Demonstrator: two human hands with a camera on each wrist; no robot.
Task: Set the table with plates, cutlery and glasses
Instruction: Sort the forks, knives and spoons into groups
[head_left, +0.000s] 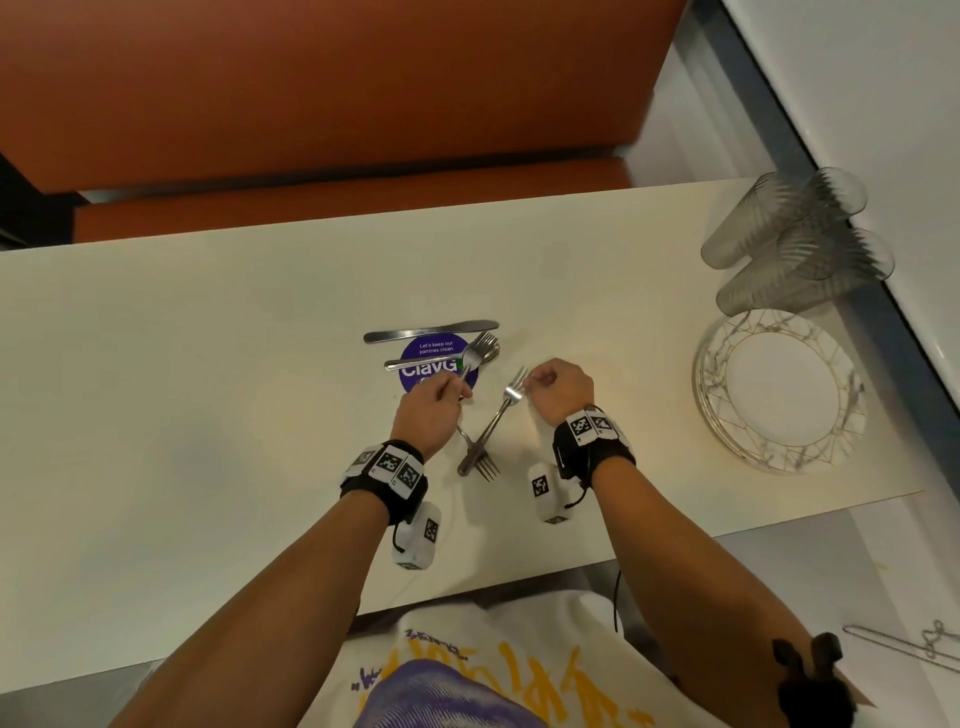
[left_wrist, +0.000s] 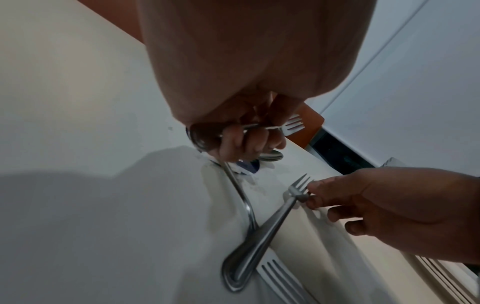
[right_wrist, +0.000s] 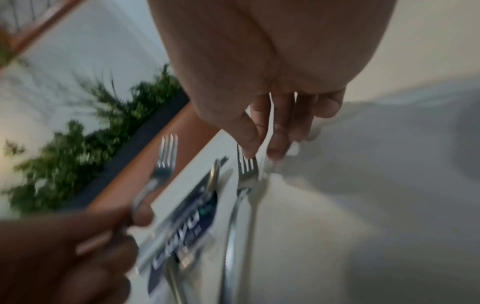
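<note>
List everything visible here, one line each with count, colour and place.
Forks: at least three, steel; one at each hand, one flat at the near centre.
Knife: one, steel, beyond the sticker.
Spoon: one, steel, across the sticker.
Sticker: one, purple, table centre.
Plates: one stack, white with gold lines, right.
Glasses: four, clear, far right.
Table: one, cream.
Bench: orange, beyond.
Left hand: grips cutlery.
Right hand: pinches a fork.
</note>
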